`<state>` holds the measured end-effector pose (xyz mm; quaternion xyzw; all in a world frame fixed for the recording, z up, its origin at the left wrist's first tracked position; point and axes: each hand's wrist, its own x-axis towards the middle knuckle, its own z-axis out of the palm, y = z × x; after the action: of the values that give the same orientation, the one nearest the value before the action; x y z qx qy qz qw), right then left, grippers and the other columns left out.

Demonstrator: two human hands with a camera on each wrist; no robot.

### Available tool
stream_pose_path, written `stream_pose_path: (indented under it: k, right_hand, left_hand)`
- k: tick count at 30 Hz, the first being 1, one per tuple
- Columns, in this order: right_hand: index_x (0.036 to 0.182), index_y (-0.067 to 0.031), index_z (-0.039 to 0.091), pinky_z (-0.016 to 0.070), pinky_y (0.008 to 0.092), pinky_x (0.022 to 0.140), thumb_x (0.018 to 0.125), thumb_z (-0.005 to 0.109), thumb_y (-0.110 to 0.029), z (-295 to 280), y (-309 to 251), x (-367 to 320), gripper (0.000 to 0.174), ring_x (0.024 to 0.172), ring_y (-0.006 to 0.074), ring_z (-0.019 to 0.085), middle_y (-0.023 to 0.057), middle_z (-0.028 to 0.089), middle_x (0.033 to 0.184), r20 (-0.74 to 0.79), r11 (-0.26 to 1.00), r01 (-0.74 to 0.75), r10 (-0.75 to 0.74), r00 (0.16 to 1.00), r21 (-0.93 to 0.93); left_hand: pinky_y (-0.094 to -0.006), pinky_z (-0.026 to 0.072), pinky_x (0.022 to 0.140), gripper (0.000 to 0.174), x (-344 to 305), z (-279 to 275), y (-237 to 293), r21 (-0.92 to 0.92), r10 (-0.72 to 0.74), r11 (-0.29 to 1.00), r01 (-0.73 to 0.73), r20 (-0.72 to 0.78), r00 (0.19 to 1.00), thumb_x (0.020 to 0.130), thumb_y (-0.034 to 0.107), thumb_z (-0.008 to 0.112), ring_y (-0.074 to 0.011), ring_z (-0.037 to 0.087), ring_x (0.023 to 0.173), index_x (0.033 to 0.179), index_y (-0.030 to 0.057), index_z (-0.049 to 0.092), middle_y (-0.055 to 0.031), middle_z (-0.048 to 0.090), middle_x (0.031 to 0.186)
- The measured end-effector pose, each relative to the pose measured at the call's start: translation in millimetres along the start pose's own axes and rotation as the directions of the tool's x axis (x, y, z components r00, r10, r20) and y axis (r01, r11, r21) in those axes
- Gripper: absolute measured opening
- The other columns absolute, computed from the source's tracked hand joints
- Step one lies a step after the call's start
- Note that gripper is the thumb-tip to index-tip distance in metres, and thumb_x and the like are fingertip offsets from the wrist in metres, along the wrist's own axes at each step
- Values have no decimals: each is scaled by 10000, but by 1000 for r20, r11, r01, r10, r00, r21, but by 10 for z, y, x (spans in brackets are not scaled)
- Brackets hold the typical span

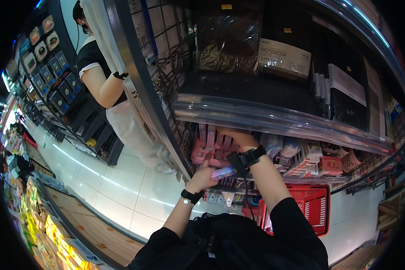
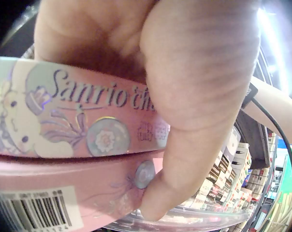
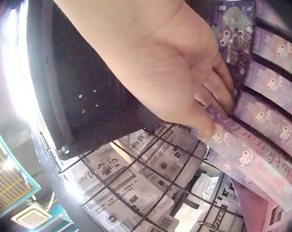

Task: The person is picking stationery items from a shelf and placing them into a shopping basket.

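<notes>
Below the shelf edge, my left hand holds two flat pink cartons, seen up close in the left wrist view. The upper Sanrio box has a white cartoon character on it; the lower box carries a barcode. My left thumb lies across their side. My right hand reaches under the shelf and is partly hidden by it. In the right wrist view its thumb and fingers pinch the end of a slim pink-and-purple cartoon box, beside a row of similar boxes. A pink plastic basket stands below.
Overhead, a dark shelf with a clear plastic front strip bears wrapped notebooks. A black wire grid closes its left side. A red shopping basket is below at right. A person stands in the left aisle.
</notes>
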<state>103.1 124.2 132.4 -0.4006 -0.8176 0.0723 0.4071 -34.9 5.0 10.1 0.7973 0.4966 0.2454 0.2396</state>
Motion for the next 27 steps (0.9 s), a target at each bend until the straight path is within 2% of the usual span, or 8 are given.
stream_pose_path:
  k: [4,6,10,12,18,21,23,27]
  right_hand:
    - [852,-47,597,442,360,669,692,604,-119,32,25,47,175,718,287,558,138,596,779,-8,1000,20,-20,1000,-15]
    - [995,-68,562,405,380,828,692,627,-230,25,46,78,349,947,307,513,149,558,1007,201,984,-135,156,967,-113]
    - [962,-64,572,405,386,820,667,653,-239,-91,-63,79,353,928,316,518,150,565,974,150,991,-133,137,979,-34]
    - [917,-62,585,437,379,748,644,671,-247,-322,-300,154,341,821,292,555,142,590,871,420,851,-517,439,794,88]
    - [905,-62,588,441,370,728,642,675,-230,-263,-191,131,325,791,279,558,134,591,847,344,902,-423,370,863,90]
    - [898,-62,589,444,364,715,640,677,-220,-204,-169,137,315,774,271,559,130,592,832,294,927,-364,325,899,87]
    - [893,-61,590,445,360,707,639,678,-213,-186,-142,158,309,762,265,560,126,593,823,260,943,-323,292,920,84]
    - [883,-61,593,448,352,691,637,681,-200,-150,-84,163,296,738,254,562,120,595,804,188,967,-242,225,956,74]
  left_hand:
    - [-332,363,914,360,2,-12,1,-30,-4,1000,5,21,1000,528,157,674,-358,386,1145,869,50,629,-284,143,1344]
    - [-333,362,916,361,4,0,-5,-37,-20,999,21,39,999,527,157,675,-359,382,1149,868,48,628,-281,136,1348]
    - [-366,377,896,347,-4,66,-63,-11,-3,1000,3,3,1000,522,156,674,-391,419,1087,843,35,624,-259,139,1354]
    - [-395,392,876,333,-10,79,-75,-10,19,1000,-19,-27,999,517,154,671,-420,458,1023,819,24,620,-244,153,1355]
    - [-424,383,879,329,-25,71,-49,-2,31,1000,-31,-29,999,507,151,677,-423,445,1035,809,30,624,-231,125,1367]
    - [-389,347,916,339,-23,37,1,30,23,999,-23,6,1000,512,166,666,-408,381,1121,839,83,639,-267,119,1358]
    - [-446,412,839,317,-34,85,4,88,-41,995,40,1,999,509,115,656,-450,431,1029,819,52,628,-207,94,1382]
    - [-443,423,825,314,-27,131,-24,68,-70,995,70,3,998,510,107,650,-456,425,1030,819,58,629,-201,87,1385]
